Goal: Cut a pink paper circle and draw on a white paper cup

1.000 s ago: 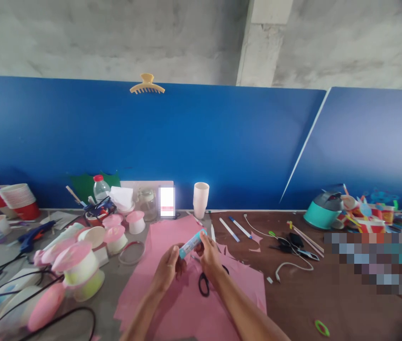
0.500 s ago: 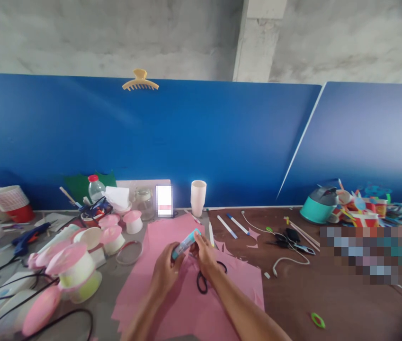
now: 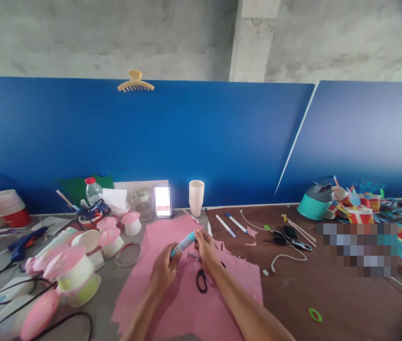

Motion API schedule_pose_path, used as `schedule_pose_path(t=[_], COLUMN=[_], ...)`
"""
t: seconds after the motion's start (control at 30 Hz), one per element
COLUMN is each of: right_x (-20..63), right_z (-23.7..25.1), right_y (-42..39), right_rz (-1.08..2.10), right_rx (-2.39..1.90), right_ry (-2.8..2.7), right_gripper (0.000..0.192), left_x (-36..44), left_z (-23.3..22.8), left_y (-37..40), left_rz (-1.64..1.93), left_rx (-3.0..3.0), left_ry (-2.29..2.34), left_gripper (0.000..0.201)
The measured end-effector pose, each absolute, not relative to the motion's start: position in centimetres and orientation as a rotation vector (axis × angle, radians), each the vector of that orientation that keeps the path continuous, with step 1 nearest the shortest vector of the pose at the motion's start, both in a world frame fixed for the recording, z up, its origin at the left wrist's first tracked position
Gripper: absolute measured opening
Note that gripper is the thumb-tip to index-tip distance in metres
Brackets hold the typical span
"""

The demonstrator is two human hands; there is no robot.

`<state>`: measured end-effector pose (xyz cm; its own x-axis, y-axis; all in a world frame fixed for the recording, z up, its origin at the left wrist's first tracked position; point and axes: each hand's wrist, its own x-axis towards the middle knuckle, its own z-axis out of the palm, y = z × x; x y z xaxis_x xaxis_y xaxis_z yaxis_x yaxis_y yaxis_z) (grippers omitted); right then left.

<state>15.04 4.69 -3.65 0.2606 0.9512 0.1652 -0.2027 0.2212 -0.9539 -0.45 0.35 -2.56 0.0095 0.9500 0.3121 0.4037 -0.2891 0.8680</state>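
Observation:
A light-blue glue stick (image 3: 183, 243) is held between my two hands above the pink paper sheets (image 3: 172, 308). My left hand (image 3: 165, 266) is closed around its lower left end. The fingers of my right hand (image 3: 206, 248) pinch its upper right end. Black-handled scissors (image 3: 201, 281) lie on the pink paper under my right wrist, which hides part of them. Small pink paper scraps (image 3: 251, 233) are scattered right of the sheets.
Pink-topped white paper cups (image 3: 75, 267) and a blue glue gun (image 3: 26, 242) crowd the left. White paper cups (image 3: 196, 199) stand stacked at the back. Markers (image 3: 236, 222), a white cable (image 3: 286, 258) and a teal container (image 3: 314, 203) lie to the right. A blue partition (image 3: 186, 132) rises behind.
The view has shifted slightly to the right. The glue stick has turned a little in my hands, which still grip both ends. More of the scissors' blades shows now.

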Motion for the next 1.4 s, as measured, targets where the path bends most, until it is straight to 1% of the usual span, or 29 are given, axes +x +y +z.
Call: schedule_pose_path(t=[0.33, 0.4, 0.53, 0.6, 0.67, 0.73, 0.87, 1.07, 1.2, 1.4], right_x=[15.4, 17.7, 23.5, 24.6, 23.7, 21.6, 18.1, 17.9, 17.9, 17.2], right_z=[-4.4, -3.7, -2.1, -2.0, -2.4, -3.1, -3.9, -5.1, -5.6, -4.5], right_y=[5.2, 5.8, 7.1, 7.3, 7.0, 6.4, 5.2, 4.9, 5.1, 3.9], right_rz=[1.006, 0.973, 0.871, 0.833, 0.820, 0.817, 0.762, 0.578, 0.438, 0.154], right_rx=[-1.043, -1.057, -1.069, -1.072, -1.085, -1.104, -1.090, -1.130, -1.175, -1.119], right_ry=[-0.882, -0.830, -0.700, -0.692, -0.746, -0.851, -1.139, -1.430, -1.471, -1.626], right_gripper=[0.049, 0.051, 0.057, 0.057, 0.055, 0.050, 0.031, 0.002, 0.027, 0.034], left_x=[-0.1, -0.4, -0.8, -0.9, -0.9, -0.9, -0.8, -0.7, -0.9, -1.0], left_z=[-2.1, -2.1, -2.1, -2.0, -1.9, -1.7, -1.2, -0.7, -1.1, -1.2], left_y=[-0.1, 0.1, 0.7, 1.0, 1.0, 1.0, 0.6, 0.4, 0.6, 0.8], left_rz=[1.184, 1.221, 1.320, 1.334, 1.346, 1.372, 1.397, 1.335, 1.336, 1.374], left_rx=[1.757, 1.672, 1.402, 1.342, 1.289, 1.187, 0.926, 0.783, 0.786, 0.724], left_ry=[1.410, 1.417, 1.336, 1.247, 1.168, 1.088, 0.912, 0.780, 0.753, 0.776], left_gripper=[0.022, 0.027, 0.049, 0.052, 0.051, 0.050, 0.044, 0.039, 0.033, 0.029])
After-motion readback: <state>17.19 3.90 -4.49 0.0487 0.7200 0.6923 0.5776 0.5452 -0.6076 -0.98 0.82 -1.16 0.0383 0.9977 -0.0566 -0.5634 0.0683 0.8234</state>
